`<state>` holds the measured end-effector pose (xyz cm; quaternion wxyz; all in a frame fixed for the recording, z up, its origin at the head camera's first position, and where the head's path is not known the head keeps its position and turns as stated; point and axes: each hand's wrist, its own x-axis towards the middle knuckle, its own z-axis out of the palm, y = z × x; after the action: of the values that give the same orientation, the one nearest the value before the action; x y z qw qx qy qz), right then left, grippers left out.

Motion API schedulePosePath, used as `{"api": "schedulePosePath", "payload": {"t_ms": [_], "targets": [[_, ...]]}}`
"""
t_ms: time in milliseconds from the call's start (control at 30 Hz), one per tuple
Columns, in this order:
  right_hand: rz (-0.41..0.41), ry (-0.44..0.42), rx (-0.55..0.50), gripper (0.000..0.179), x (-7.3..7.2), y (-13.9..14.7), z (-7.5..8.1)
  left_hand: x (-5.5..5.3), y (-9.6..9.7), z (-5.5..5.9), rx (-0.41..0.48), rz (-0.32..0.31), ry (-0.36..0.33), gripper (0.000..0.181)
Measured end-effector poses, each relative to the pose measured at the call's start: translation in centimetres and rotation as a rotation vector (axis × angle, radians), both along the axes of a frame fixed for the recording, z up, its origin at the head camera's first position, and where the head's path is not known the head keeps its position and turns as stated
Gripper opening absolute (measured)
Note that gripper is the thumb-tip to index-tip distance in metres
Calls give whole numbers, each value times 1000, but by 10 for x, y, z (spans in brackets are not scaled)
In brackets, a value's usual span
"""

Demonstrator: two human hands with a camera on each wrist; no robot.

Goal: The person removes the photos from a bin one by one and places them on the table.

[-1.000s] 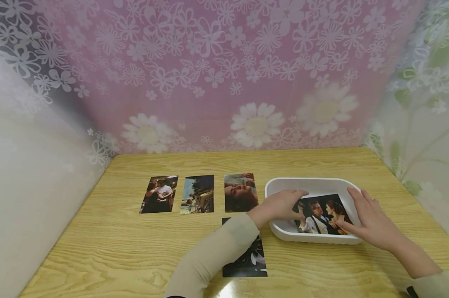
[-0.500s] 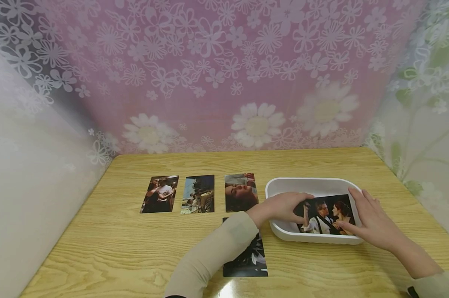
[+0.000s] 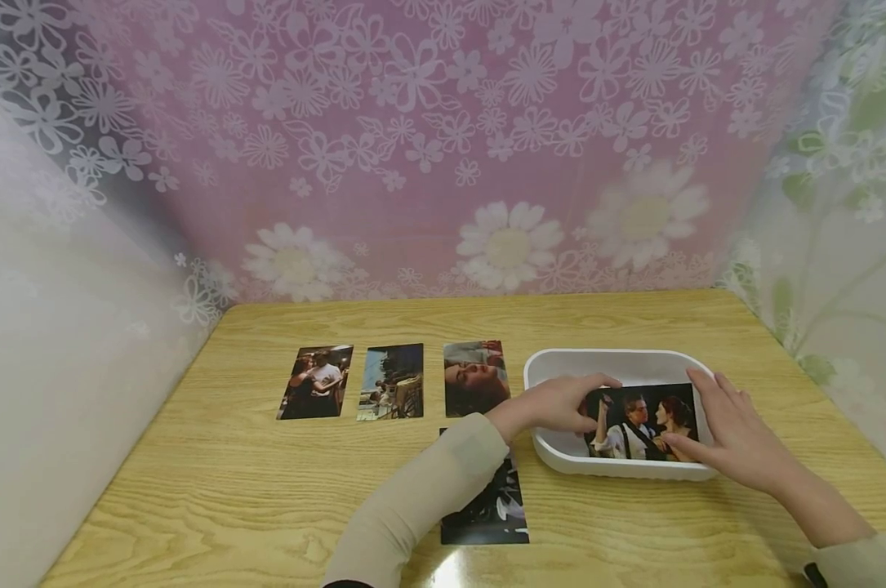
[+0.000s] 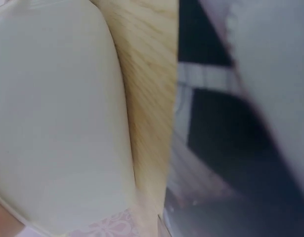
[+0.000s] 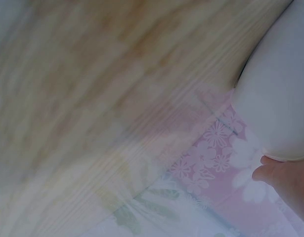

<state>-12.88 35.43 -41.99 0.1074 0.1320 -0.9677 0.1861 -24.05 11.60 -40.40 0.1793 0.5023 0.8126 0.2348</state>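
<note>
In the head view, a white tray with rounded corners stands on the right half of the table. Inside it is a photo of a couple against a dark background, lying lengthwise across. My left hand reaches over the tray's left rim and holds the photo's left end between thumb and fingers. At the other end my right hand spans the right rim. Its thumb lies over the photo's lower right corner, its fingers by the upper right one. The right wrist view shows fingertips at the tray's rim.
To the left on the wooden table lie three photos in a row: a dancing couple, an outdoor scene and a close-up face. A dark photo lies nearer, partly under my left sleeve. Flowered cloth surrounds the table.
The photo in the tray has shifted right and turned from a tilt to nearly level with the tray. My left hand has moved slightly right; the right hand has hardly moved.
</note>
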Motion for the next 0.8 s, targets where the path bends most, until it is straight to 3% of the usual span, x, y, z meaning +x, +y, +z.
{"api": "schedulePosePath", "payload": {"t_ms": [233,467,600,800], "targets": [[0,19,8,94,-1,1,0,-4,-7,4,193,-27,-166,59],[-5,13,-1,95,-2,0,1,-6,-16,8,242,-23,-382,49],[-5,18,1,95,-2,0,1,-7,-24,14,290,0,-410,50],[0,30,-2,94,-1,0,0,-4,-47,23,379,116,-353,51]]}}
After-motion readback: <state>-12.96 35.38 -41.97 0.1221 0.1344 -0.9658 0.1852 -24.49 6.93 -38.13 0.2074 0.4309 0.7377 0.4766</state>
